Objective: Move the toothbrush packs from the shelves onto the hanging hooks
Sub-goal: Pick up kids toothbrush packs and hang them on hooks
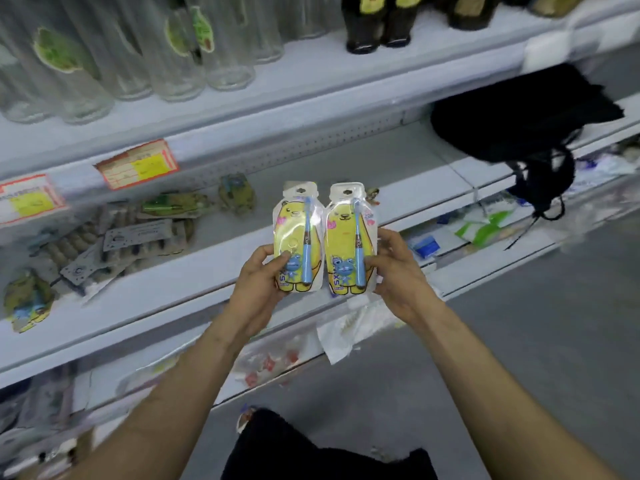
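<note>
1. The left hand (258, 282) holds the lower left corner of one toothbrush pack (298, 237). Its thumb presses on the front near a small blue figure, and its fingers are curled behind the card.
2. The right hand (398, 271) holds a second toothbrush pack (349, 237) the same way at its lower right edge. The thumb lies across the front and the fingers wrap round the side and back.
3. Both packs stand upright, side by side, with their inner edges just beside each other; whether they touch cannot be told. They are held in the air in front of the middle shelf (311, 161), faces toward the camera.
4. Each pack is a yellow bear-shaped card under clear plastic, with a blue toothbrush on its right side and a punched hang hole in the white tab at the top.
5. Behind and to the left, on the middle shelf, lie a loose heap of flat carded goods (138, 237), a greenish pack (237, 192) and, at the far left, another yellow pack (27, 299); all are blurred.
6. Red-framed price labels (136, 163) sit on the front rail of the shelf above, which carries clear glass bottles (86, 64) and dark bottles (377, 22).
7. A black bag (519, 112) rests on the right end of the middle shelf, its cords hanging over the edge.
8. A lower shelf (502, 271) holds white, blue and green packets (485, 226).
</note>
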